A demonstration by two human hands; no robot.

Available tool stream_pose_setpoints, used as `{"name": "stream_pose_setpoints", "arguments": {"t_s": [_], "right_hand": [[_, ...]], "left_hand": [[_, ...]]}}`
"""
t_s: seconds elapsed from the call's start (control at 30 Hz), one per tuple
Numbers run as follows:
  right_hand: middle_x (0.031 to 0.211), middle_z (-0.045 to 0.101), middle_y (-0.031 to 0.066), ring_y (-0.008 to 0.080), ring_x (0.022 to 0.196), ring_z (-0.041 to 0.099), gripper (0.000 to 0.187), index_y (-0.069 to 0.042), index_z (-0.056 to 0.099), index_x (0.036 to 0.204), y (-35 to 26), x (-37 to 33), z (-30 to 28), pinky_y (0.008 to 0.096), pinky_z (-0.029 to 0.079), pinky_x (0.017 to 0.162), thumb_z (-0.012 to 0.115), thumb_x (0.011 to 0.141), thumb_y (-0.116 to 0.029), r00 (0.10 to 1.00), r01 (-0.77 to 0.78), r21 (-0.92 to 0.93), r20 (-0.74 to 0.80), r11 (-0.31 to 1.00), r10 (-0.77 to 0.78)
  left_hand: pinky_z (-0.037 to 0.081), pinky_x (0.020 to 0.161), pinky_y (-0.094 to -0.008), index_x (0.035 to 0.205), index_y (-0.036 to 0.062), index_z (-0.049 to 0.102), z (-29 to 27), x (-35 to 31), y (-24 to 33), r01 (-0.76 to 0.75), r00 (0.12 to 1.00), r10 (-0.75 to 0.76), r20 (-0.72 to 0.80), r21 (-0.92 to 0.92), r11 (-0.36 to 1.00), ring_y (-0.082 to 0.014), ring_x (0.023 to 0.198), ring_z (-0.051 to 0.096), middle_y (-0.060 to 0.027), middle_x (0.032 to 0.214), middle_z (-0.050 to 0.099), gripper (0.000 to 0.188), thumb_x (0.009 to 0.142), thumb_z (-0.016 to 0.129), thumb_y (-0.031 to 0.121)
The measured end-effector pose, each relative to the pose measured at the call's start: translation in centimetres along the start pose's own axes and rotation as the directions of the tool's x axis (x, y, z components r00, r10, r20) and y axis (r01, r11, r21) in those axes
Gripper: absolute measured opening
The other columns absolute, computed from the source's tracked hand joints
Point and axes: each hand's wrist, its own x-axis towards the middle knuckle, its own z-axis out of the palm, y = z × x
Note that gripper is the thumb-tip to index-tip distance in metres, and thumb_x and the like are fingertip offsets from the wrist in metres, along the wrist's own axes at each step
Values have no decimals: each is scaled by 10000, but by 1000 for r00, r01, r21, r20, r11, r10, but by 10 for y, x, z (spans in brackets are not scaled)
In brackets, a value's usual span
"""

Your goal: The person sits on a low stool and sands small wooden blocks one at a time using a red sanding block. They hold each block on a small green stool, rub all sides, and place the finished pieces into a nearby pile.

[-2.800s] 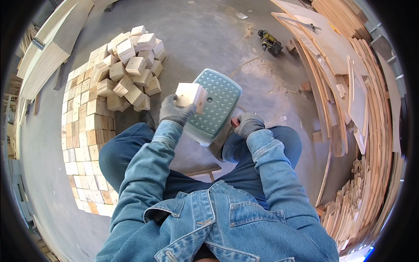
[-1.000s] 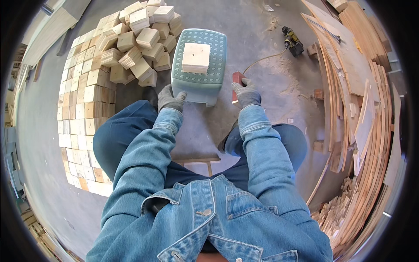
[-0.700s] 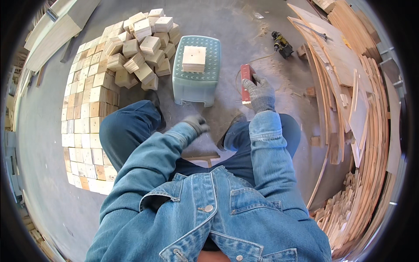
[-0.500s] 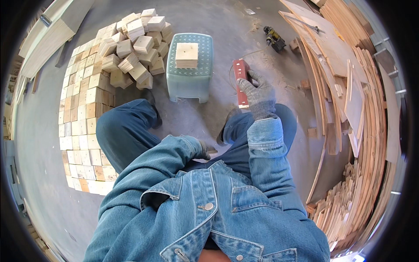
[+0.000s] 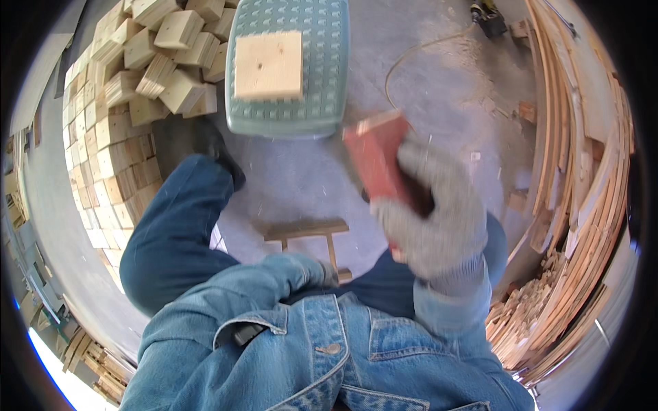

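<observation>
In my right hand (image 5: pixel 439 205), which wears a grey knit glove, is a red oblong hand tool (image 5: pixel 380 154). Motion blurs it, so its exact kind is unclear; my fingers wrap its dark handle side. My left hand (image 5: pixel 329 275), also gloved, rests low at my lap. Most of it is hidden by the denim sleeve, and its fingers do not show. Ahead of me stands a pale green plastic stool (image 5: pixel 322 82). A square wooden block (image 5: pixel 269 66) with a knot lies flat on its top, apart from both hands.
Loose wooden blocks (image 5: pixel 181 89) are heaped at the left beside a neat block stack (image 5: pixel 103 164). A wooden frame (image 5: pixel 308 229) sits between my legs. At the right lie long boards (image 5: pixel 548 137); a yellow-black power tool (image 5: pixel 488 19) and a thin hose (image 5: pixel 411 51) are on the floor.
The red tool and my right hand have come closer to my view, and the tool has tilted. My view has shifted nearer the stool. The left hand stays at my lap.
</observation>
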Motion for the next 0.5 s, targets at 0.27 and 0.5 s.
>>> {"name": "stream_pose_setpoints", "arguments": {"t_s": [0.27, 0.5], "right_hand": [[1322, 679, 262, 391, 1235, 685, 575, 20, 683, 1299, 39, 68, -34, 452, 574, 1036, 904, 810, -186, 999, -3, -25, 47, 1000, 4], [1268, 743, 190, 247, 1142, 728, 574, 18, 679, 1363, 43, 89, -37, 366, 574, 1013, 881, 869, -196, 991, -107, 96, -65, 990, 114]], "left_hand": [[474, 1130, -452, 1383, 116, 710, -35, -15, 23, 13, 999, -12, 36, -44, 999, -370, 1289, 654, -159, 1361, 724, 617, 925, 687, 529], [460, 1149, -457, 1401, 123, 700, -69, -1, 28, 91, 991, -85, -102, 47, 995, -377, 1314, 641, -152, 1382, 715, 596, 955, 658, 516]]}}
